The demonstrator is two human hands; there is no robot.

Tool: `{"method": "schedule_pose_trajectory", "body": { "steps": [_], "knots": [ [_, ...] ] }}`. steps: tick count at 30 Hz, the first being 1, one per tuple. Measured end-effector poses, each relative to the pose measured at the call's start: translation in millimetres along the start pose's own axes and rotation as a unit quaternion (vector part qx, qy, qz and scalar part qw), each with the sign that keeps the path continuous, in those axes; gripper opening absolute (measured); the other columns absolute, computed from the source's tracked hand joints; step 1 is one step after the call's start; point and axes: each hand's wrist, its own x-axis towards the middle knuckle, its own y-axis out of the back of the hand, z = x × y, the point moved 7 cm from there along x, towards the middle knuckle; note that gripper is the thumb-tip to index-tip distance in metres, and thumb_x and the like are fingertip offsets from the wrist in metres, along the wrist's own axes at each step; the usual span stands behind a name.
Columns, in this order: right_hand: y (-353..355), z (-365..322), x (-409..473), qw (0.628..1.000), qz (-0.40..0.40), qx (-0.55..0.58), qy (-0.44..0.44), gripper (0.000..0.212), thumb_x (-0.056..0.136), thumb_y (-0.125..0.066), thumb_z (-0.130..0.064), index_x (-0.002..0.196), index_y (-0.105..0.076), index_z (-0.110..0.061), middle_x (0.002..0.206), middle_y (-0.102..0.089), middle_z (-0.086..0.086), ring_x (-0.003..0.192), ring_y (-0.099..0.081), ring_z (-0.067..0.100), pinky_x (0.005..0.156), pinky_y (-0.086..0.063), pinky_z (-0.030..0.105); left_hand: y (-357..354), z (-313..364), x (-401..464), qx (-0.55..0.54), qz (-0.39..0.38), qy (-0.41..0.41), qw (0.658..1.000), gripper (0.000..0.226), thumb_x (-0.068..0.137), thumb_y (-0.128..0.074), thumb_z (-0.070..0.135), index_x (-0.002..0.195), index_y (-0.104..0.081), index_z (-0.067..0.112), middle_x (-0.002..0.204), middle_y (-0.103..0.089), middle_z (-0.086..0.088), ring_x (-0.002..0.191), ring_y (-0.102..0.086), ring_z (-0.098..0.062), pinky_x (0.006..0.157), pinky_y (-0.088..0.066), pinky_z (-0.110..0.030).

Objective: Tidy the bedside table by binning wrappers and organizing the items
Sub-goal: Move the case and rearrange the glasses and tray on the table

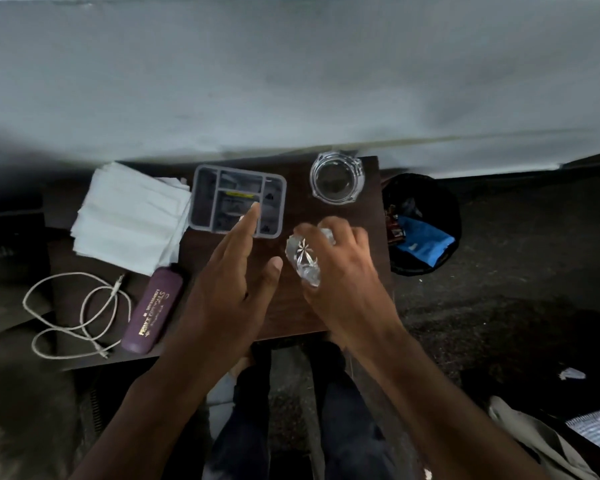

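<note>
Glass tumbler (305,259), cut-crystal w/ star base, sits in the right hand (340,271), fingers curled over its side; it's tipped on its side, long axis running roughly near-left to far-right, star base facing the camera and near-left, mouth hidden under the fingers. It's over the right part of the bedside table (291,306), whether touching the top can't be told. Left hand (229,289) is flat, fingers spread, holding nothing, index tip over the near edge of the grey divided tray (238,200). Glass ashtray (337,181) upright at far-right corner. Stack of white napkins (129,216) far left; purple case (153,311) lies near-left, long axis near-to-far, tilted slightly right; white cable (73,317) looped just left of it. Black bin (421,225) beside the table's right edge, w/ a blue wrapper (425,244) inside.
</note>
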Motion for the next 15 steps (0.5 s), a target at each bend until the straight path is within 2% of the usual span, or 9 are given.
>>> {"method": "schedule_pose_trajectory", "body": {
  "steps": [5, 11, 15],
  "knots": [
    [32.3, 34.2, 32.7, 0.998, 0.051, 0.000, -0.031, 0.074, 0.076, -0.080, -0.006, 0.140, -0.049, -0.026, 0.138, -0.049, 0.009, 0.121, -0.045, 0.031, 0.094, -0.045, 0.037, -19.1, 24.8, 25.0, 0.006, 0.001, -0.014, 1.000, 0.067, 0.095, -0.048, 0.040, 0.158, -0.027, 0.026, 0.153, -0.028, 0.023, 0.125, -0.010, 0.040, 0.098, -0.011, 0.010],
    [54.6, 68.8, 75.8, 0.992, 0.108, 0.019, -0.062, 0.073, 0.072, -0.085, -0.012, 0.136, -0.054, -0.025, 0.132, -0.054, 0.012, 0.116, -0.051, 0.035, 0.088, -0.050, 0.041, -35.4, 36.7, 49.3, 0.011, -0.020, -0.001, 1.000, 0.067, 0.099, -0.049, 0.039, 0.159, -0.023, 0.030, 0.153, -0.025, 0.026, 0.121, -0.007, 0.043, 0.095, -0.009, 0.013],
    [50.3, 76.1, 102.3, 0.994, 0.084, 0.041, -0.058, 0.068, 0.074, -0.082, -0.011, 0.134, -0.053, -0.023, 0.131, -0.054, 0.011, 0.120, -0.050, 0.036, 0.087, -0.054, 0.045, -43.0, 39.4, 58.5, 0.012, -0.026, 0.017, 0.999, 0.067, 0.101, -0.051, 0.035, 0.159, -0.019, 0.034, 0.152, -0.018, 0.031, 0.123, -0.005, 0.039, 0.095, -0.008, 0.013]
  ]
}}
